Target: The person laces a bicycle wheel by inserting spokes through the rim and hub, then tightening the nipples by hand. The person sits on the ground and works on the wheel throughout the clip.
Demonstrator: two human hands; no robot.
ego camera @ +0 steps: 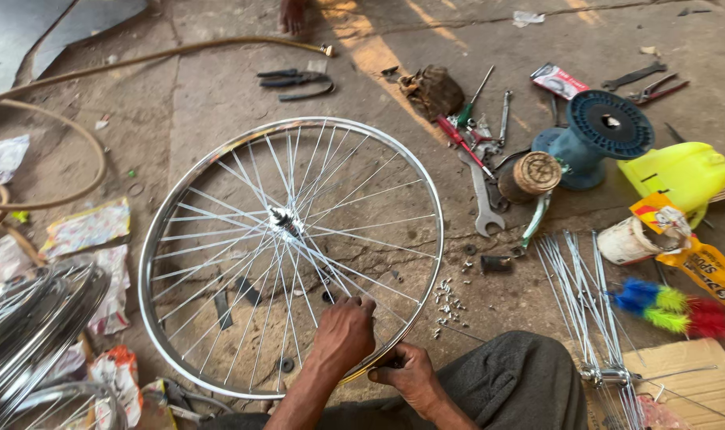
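Pinching spokes at the wheel rim bottom centre, left hand and right hand work left of a yellow-orange packet at right.

A flat red and white packet lies on the floor at the top right. A yellow and orange bag lies farther down.

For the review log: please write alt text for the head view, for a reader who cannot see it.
A person's left hand pinches spokes of a silver bicycle wheel lying flat on a concrete floor, while the right hand grips its near rim. Wrenches, loose spokes and a blue spool lie to the right.
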